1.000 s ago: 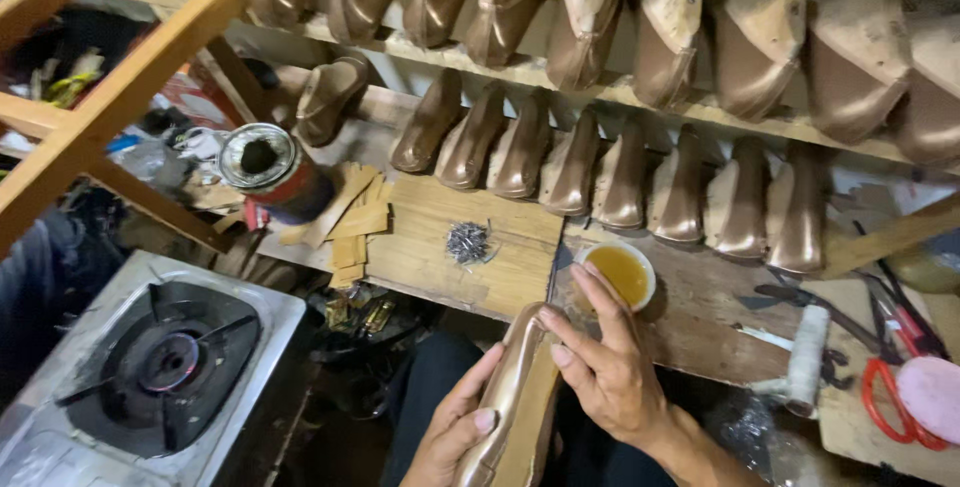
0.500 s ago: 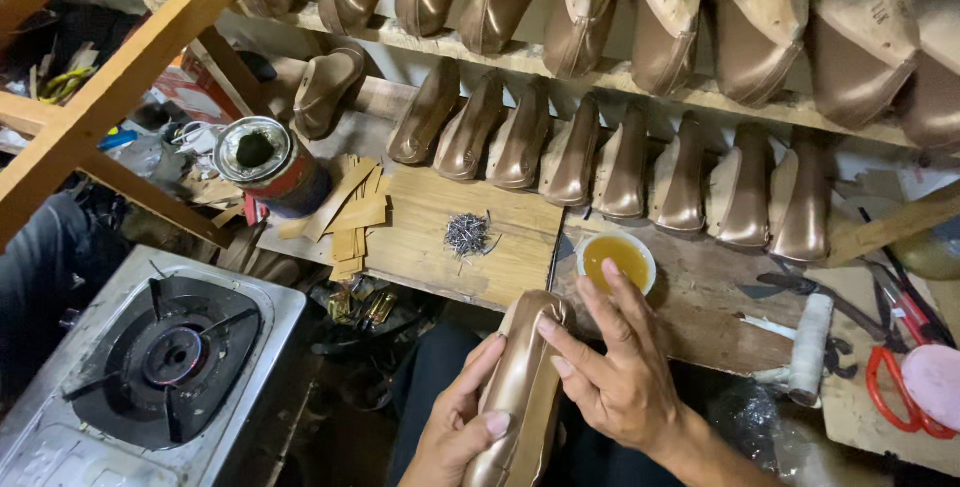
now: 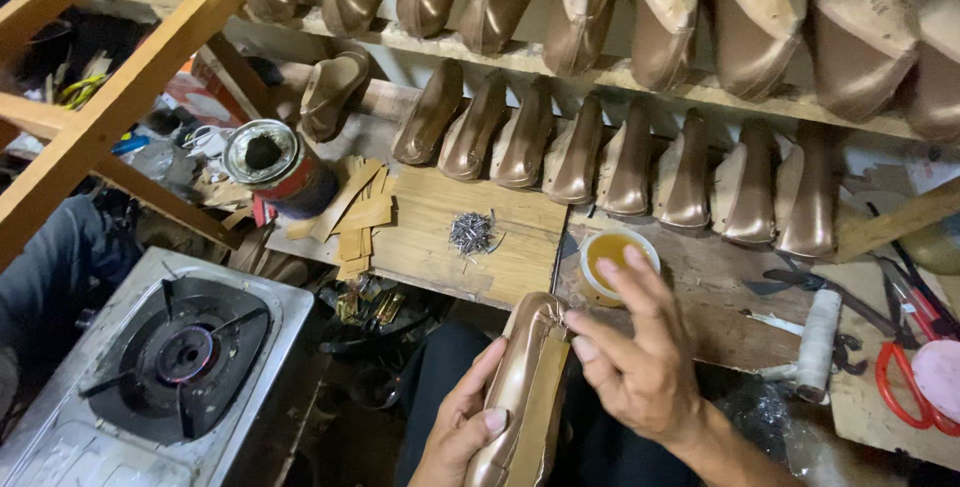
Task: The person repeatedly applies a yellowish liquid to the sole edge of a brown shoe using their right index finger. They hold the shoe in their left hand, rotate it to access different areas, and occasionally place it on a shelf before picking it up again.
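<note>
A bronze leather shoe upper on a last (image 3: 522, 387) lies sole-up over my lap, a tan insole strip along its bottom. My left hand (image 3: 462, 425) grips its lower end from the left, thumb on the leather. My right hand (image 3: 635, 352) rests its fingertips on the folded toe edge, fingers spread. Just behind the right hand stands a small white cup of yellow glue (image 3: 612, 255). A little heap of small nails (image 3: 471, 232) lies on the wooden board (image 3: 440, 247) beyond the shoe.
Two rows of lasted bronze shoes (image 3: 600, 162) fill the shelves behind. An open tin can (image 3: 275, 165) and leather strips (image 3: 358, 217) sit left of the board. A gas burner (image 3: 180, 357) is at lower left, a wooden frame (image 3: 110, 77) above it. Red-handled scissors (image 3: 905, 372) and a white roll (image 3: 818, 342) lie right.
The shoe has shifted slightly. My right hand has moved from alongside it up onto its toe edge; the left hand keeps its grip.
</note>
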